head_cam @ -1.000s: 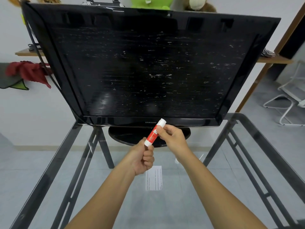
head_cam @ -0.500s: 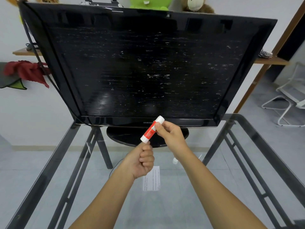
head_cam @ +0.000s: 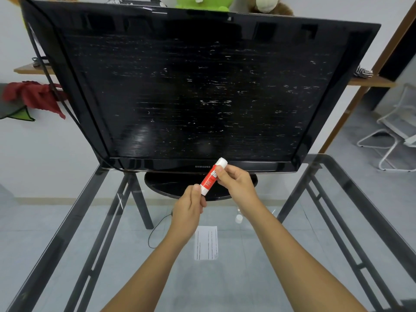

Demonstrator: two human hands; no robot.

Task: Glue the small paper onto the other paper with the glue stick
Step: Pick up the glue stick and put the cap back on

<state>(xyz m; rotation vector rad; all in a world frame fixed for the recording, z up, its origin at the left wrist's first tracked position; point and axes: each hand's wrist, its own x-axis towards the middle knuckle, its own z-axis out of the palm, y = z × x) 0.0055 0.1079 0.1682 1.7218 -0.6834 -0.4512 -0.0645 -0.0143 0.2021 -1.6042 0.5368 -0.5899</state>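
Note:
A red and white glue stick (head_cam: 211, 177) is held tilted above the glass table, its upper white end toward the screen. My right hand (head_cam: 236, 184) grips its upper half. My left hand (head_cam: 190, 207) pinches its lower white end between thumb and fingers. A small white lined paper (head_cam: 206, 242) lies flat on the glass below my hands, between my forearms. A small white cap-like piece (head_cam: 238, 219) lies on the glass beside my right wrist. I see only one paper.
A large black monitor (head_cam: 198, 91) on an oval stand (head_cam: 175, 188) fills the far half of the glass table (head_cam: 292, 255). A black cable (head_cam: 155, 235) loops near my left wrist. Dark frame bars run under the glass. A white chair (head_cam: 394, 140) stands at right.
Both hands and the glue stick have stayed nearly in place. The left fingers have shifted slightly on the stick's lower end. The camera has moved a little.

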